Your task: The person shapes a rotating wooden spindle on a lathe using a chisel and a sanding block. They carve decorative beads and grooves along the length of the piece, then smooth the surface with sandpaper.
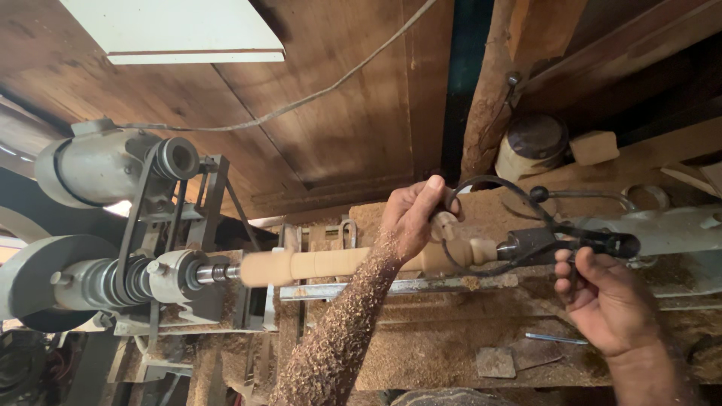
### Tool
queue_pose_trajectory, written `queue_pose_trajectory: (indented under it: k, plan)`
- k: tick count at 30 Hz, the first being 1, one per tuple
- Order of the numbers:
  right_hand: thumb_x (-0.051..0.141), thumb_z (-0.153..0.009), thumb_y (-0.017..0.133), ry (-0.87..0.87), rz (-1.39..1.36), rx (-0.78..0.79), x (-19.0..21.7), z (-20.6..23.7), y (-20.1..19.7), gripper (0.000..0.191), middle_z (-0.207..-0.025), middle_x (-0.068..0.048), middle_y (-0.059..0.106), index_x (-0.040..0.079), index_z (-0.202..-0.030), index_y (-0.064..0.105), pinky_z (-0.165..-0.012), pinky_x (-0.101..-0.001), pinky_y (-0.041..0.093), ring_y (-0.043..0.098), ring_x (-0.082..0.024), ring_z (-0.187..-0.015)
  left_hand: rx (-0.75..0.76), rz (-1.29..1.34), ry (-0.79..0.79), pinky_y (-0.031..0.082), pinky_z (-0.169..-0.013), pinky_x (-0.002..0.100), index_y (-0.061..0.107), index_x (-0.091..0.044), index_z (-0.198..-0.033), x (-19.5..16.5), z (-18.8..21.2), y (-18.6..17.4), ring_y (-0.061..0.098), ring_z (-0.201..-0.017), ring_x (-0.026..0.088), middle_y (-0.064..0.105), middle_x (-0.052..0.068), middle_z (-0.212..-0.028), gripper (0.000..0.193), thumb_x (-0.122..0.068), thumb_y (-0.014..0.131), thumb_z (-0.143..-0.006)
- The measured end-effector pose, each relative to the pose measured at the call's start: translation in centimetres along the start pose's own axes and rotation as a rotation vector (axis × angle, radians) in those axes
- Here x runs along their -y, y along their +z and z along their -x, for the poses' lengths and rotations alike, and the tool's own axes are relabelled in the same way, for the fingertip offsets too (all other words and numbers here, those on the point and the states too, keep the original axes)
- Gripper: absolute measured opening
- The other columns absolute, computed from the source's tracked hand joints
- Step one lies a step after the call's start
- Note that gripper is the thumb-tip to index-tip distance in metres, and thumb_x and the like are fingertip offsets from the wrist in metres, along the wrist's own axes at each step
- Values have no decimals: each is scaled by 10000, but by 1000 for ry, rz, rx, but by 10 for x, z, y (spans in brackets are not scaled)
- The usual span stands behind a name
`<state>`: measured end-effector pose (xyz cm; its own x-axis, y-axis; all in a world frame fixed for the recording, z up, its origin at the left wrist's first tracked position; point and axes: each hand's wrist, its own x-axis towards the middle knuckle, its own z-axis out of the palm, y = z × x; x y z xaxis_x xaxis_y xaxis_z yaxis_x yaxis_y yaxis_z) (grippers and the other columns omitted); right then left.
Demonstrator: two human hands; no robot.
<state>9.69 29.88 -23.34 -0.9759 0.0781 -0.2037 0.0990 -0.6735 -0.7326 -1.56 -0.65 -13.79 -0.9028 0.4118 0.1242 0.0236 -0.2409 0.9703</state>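
One wooden spindle (331,263), pale, turned, lies mounted level on one lathe (143,278), between the headstock at left and the tailstock (538,242) at right. One left hand (410,222), its forearm coated in sawdust, clenched over the spindle's right end near its turned beads. One right hand (602,297), fingers curled around one dark handle (602,242) at the tailstock. One motor (98,165) above the headstock, joined by one drive belt (135,218). One round tin (532,146) and one wooden block (594,146) on the shelf behind. Sawdust covers the bench (436,346).
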Motion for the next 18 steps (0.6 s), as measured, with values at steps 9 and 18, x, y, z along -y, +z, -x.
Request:
queue_pose_trajectory:
  k: [9,18]
  plan:
    - [204,-1030,675,4,-13,51,0,-2,-1,191,-1064,-90,723,41,-1107,739,-803,-330,576,683,-180,-942,33,26,96,593,-824,336,657,-31,-884,2,-4,-2,698,-825,160,694,74,-843,566,-462,388,-1134]
    - [176,-1011,687,-23,-10,6,-1,-1,3,145,-1054,-94,736,58,-1076,742,-821,-327,576,695,-180,-944,15,62,78,576,-815,326,661,-12,-907,7,-7,-1,684,-829,159,687,78,-857,562,-462,411,-1130]
